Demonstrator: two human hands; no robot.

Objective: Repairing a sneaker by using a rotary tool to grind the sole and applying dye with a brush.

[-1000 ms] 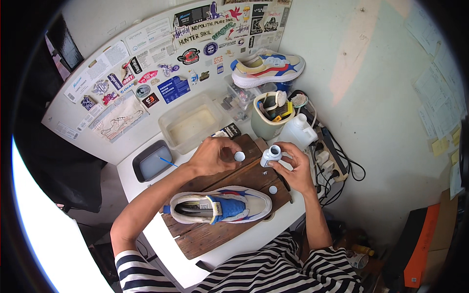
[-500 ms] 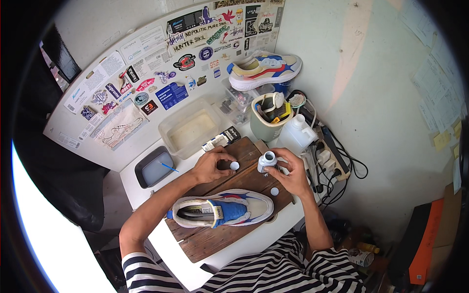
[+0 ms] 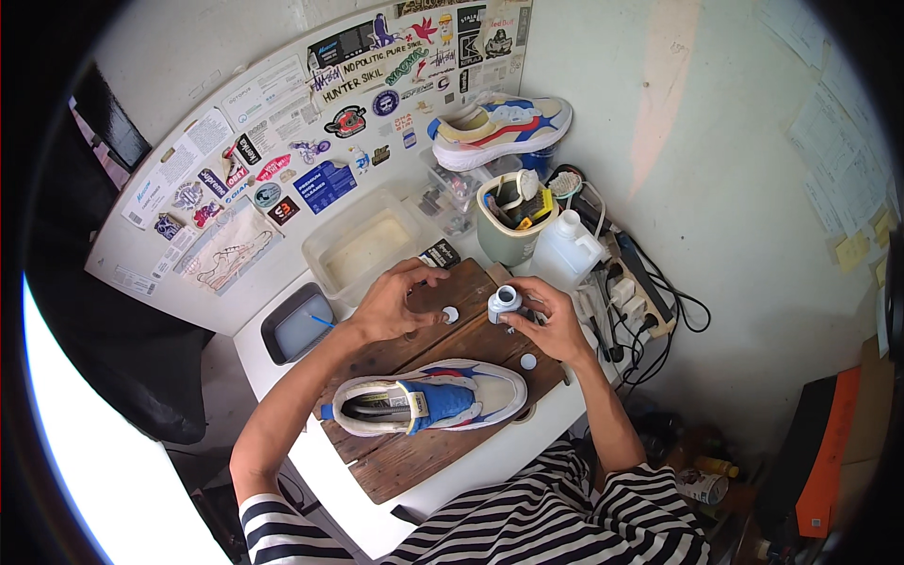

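A small bottle (image 3: 505,307) with its mouth uncovered is gripped by my right hand (image 3: 544,320) above the far right part of a wooden board (image 3: 395,471). My left hand (image 3: 391,303) has its fingers spread. Just beside its thumb a small white cap (image 3: 450,314) appears to lie on the board. Another white disc (image 3: 528,362) rests on the wood below the bottle. Nearer to me lies a white, blue and red sneaker (image 3: 471,400), toe to the right, with a dark insert inside it.
Behind my hands stand a clear plastic tub (image 3: 363,240), a grey tray (image 3: 290,325) of liquid with a blue stick, a bucket of brushes (image 3: 513,221) and a white jug (image 3: 568,252). A second sneaker (image 3: 499,132) sits higher up. Cables and a power strip (image 3: 640,292) line the right edge.
My left hand has let go of the white cap and spread its fingers, lifting slightly away. My right hand still holds the bottle, now a little further left.
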